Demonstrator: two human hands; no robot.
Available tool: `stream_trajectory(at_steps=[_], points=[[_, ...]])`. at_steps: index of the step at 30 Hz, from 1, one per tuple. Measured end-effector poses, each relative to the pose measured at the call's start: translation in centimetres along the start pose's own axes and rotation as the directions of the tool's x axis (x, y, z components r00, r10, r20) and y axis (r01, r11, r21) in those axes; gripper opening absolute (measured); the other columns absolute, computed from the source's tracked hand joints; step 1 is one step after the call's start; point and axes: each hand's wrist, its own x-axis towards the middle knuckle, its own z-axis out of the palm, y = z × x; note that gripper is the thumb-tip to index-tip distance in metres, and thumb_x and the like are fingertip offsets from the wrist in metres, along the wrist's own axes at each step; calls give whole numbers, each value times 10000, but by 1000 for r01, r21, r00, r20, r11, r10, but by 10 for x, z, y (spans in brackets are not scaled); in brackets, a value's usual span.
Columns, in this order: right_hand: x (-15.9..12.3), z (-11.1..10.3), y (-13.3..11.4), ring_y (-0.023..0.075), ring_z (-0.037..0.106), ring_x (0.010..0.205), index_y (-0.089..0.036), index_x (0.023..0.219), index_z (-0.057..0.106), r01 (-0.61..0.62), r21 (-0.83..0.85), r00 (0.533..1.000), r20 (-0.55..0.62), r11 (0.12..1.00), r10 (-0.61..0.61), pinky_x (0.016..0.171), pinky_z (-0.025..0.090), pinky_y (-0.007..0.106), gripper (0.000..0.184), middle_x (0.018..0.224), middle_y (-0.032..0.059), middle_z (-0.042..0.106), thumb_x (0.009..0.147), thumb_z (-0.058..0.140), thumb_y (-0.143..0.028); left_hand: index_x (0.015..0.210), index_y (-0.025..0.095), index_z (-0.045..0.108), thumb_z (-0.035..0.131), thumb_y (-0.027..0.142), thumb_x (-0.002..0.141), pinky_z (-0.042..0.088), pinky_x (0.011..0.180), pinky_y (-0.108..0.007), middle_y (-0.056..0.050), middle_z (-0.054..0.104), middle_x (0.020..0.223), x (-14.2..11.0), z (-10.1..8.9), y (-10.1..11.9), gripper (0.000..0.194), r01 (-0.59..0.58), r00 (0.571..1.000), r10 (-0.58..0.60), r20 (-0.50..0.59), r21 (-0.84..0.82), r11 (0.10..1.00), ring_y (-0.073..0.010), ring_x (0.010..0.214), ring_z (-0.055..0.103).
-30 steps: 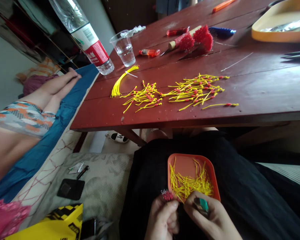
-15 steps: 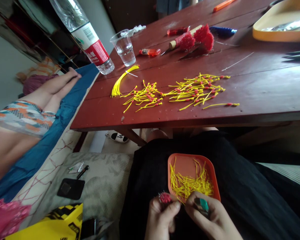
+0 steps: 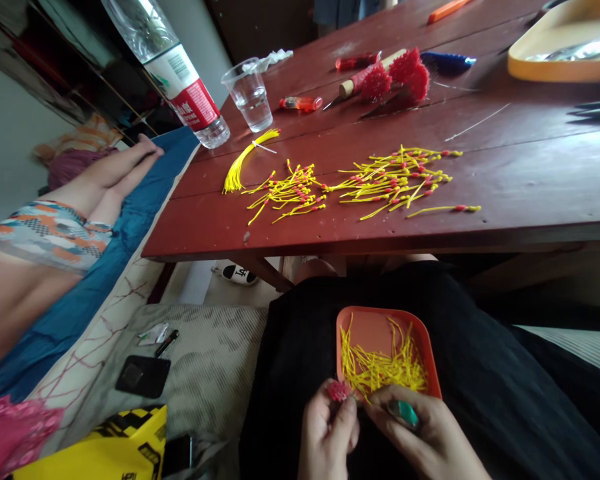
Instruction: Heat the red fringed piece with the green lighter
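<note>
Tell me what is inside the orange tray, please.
The orange tray holds a loose heap of yellow cords; what lies beneath them, or behind the right hand, is hidden.

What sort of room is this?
Probably a home's living or sleeping room: a person's bare legs lie on a blue sheet, beside a wooden table and a cushioned seat.

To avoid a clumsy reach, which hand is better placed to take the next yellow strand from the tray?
Probably the right hand: it overlaps the orange tray, close to yellow strands, though holding a green object. The left hand holds a red bundle near one corner.
</note>
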Motion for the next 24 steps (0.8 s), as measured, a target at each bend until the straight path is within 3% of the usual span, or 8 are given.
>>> stream_trajectory(at_steps=[5, 8, 14, 19, 22, 24], points=[[1, 2, -1, 142, 416, 543, -157, 588, 546, -37, 80, 999, -6, 996, 37, 506, 350, 241, 245, 547, -13, 500, 729, 594, -352, 613, 146, 552, 682, 571, 549, 150, 425, -204, 96, 309, 416, 1, -2, -1, 449, -11, 1000, 11, 1, 26, 1000, -48, 403, 225], [1, 1, -8, 147, 420, 573, -156, 636, 555, -66, 96, 997, 39, 993, 63, 528, 357, 241, 227, 584, -13, 506, 718, 610, -360, 601, 158, 556, 701, 517, 566, 192, 423, -205, 88, 313, 445, 2, -5, -6, 389, -36, 999, 37, -21, 33, 999, -57, 415, 232], [3, -6, -14, 154, 412, 576, -170, 628, 490, -39, -34, 995, 92, 999, 42, 538, 351, 259, 218, 589, -10, 479, 761, 537, -337, 559, 164, 569, 710, 420, 603, 243, 435, -218, 55, 393, 477, 2, -7, -12, 295, -118, 992, 121, -22, 119, 986, -80, 433, 288], [1, -4, -16, 134, 368, 534, -178, 597, 490, -39, -27, 991, 128, 999, 42, 503, 328, 242, 210, 560, -28, 432, 746, 522, -323, 615, 131, 626, 695, 497, 585, 204, 422, -207, 41, 449, 489, 3, -5, -3, 373, -59, 998, 60, -25, 50, 997, -65, 421, 301], [-2, 0, -18, 121, 323, 514, -189, 581, 457, -77, 5, 982, 174, 997, 75, 483, 298, 234, 207, 539, -46, 382, 733, 522, -314, 628, 137, 632, 642, 501, 646, 194, 426, -204, 29, 479, 528, 6, -7, 4, 365, -16, 1000, 15, -18, -24, 1000, -61, 420, 298], [-3, 1, -18, 113, 293, 498, -200, 550, 412, -114, 44, 971, 216, 992, 102, 466, 264, 236, 236, 518, -56, 348, 725, 516, -318, 610, 149, 619, 610, 486, 682, 223, 440, -207, 31, 459, 509, 7, -10, 9, 345, -40, 999, 38, 35, 49, 998, -77, 437, 316]])
